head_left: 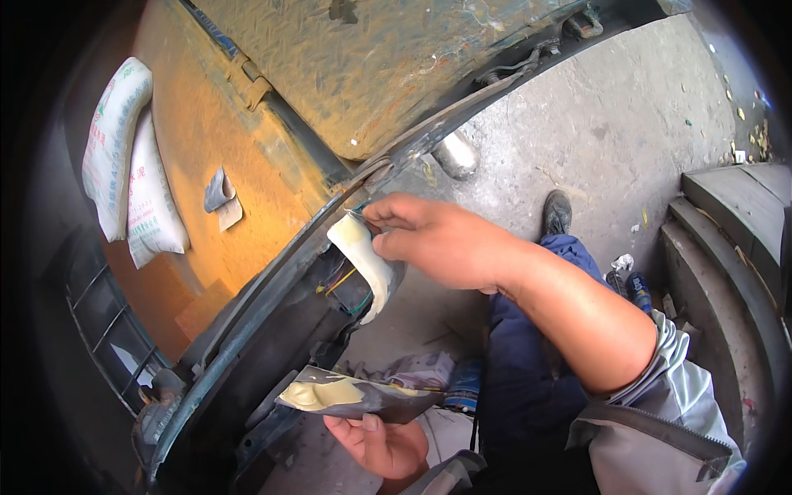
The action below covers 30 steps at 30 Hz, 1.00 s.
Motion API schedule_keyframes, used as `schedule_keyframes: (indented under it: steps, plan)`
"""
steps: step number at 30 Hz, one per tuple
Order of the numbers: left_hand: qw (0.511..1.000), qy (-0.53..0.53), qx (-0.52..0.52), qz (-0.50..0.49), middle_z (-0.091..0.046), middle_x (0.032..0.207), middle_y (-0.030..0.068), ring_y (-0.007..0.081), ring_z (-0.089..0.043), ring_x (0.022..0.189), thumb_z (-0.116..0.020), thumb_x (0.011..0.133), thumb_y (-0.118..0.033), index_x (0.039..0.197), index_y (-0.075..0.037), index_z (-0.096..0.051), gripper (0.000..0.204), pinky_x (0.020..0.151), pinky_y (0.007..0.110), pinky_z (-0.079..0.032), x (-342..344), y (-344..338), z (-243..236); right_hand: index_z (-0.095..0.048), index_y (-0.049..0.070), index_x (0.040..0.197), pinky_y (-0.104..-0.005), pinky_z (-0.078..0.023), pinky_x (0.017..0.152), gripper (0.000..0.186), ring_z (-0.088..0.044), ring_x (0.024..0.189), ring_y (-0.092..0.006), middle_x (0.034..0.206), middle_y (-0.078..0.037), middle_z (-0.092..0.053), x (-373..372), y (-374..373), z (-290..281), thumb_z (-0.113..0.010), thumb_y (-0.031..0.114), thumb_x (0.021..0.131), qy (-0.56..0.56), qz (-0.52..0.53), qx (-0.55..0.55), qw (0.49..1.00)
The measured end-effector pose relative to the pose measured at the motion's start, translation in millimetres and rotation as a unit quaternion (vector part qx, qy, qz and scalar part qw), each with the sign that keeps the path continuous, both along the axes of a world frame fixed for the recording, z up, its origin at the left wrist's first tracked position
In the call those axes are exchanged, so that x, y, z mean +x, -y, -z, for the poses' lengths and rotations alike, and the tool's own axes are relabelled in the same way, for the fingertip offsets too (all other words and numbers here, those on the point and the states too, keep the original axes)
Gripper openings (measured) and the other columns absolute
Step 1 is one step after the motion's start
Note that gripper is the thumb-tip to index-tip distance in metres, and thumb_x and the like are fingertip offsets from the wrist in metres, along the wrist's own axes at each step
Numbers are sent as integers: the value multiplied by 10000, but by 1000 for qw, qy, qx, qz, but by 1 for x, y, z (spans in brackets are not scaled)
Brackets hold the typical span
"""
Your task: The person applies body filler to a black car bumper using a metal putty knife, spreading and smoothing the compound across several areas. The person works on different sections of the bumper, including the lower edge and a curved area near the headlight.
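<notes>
My left hand (384, 445) grips from below a dark flat board (404, 399) that carries a lump of cream-coloured putty (323, 393). Above and to the right of it, my right hand (433, 239) is closed in a pinch at the upper end of a curved strip (369, 262) coated in the same cream putty. A thin dark-green edge shows by its fingertips; what they pinch is mostly hidden. The strip sits on the edge of a worn, dark vehicle body panel (247, 309). Thin coloured wires (340, 282) show in an opening beside the strip.
Two white printed sacks (153, 194) and a folded sandpaper piece (223, 200) lie on the orange metal surface (194, 124) at left. A rounded metal object (455, 155) is on the concrete floor (594, 115). Cans (637, 290) stand near curved steps (718, 272) at right.
</notes>
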<state>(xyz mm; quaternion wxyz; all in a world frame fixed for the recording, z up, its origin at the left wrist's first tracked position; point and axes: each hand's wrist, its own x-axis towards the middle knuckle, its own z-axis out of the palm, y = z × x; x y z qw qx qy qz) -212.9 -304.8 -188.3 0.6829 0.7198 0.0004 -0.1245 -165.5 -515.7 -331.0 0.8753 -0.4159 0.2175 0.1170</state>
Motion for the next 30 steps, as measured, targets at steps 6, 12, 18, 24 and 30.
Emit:
schedule_keyframes:
  steps: [6, 12, 18, 24, 30]
  plan:
    - [1000, -7, -1, -3, -490, 1511, 203, 301, -523, 1365, -533, 950, 14, 1568, 31, -269, 672, 1185, 465, -393, -4, -9, -3, -613, 3, 1326, -391, -513, 963, 442, -681, 1122, -335, 1188, -240, -699, 8, 7, -31, -649, 254, 963, 3, -23, -113, 993]
    - [1000, 4, 2, -14, -478, 1521, 208, 302, -509, 1380, -542, 953, 9, 1564, 31, -266, 671, 1193, 487, -384, -6, -7, -3, -608, 10, 1320, -442, -508, 926, 431, -653, 1098, -397, 1135, -276, -684, 1, 14, -56, -634, 260, 970, 2, -52, -104, 993]
    - [1000, -5, -5, -13, -439, 1557, 198, 307, -484, 1405, -530, 960, 15, 1588, 1, -242, 691, 1210, 496, -354, -1, 3, -7, -552, -11, 1373, -472, -482, 944, 487, -592, 1106, -435, 1048, -271, -676, -14, -5, -60, -627, 271, 984, 39, 7, -145, 989]
    - [1000, -6, 4, -15, -408, 1580, 195, 305, -477, 1410, -479, 990, 8, 1604, -16, -220, 667, 1209, 474, -355, 7, 15, -8, -575, -31, 1318, -465, -472, 991, 426, -597, 1092, -452, 1107, -255, -685, -37, 0, -63, -604, 191, 955, 105, 10, -122, 987]
    - [999, -40, 30, -1, -431, 1552, 206, 309, -478, 1397, -485, 1013, -46, 1588, -1, -256, 620, 1194, 464, -368, 15, 30, -4, -564, 35, 1457, -412, -385, 1106, 572, -567, 1264, -300, 1402, -165, -627, -92, 8, -35, -725, 80, 910, 281, 57, 71, 955]
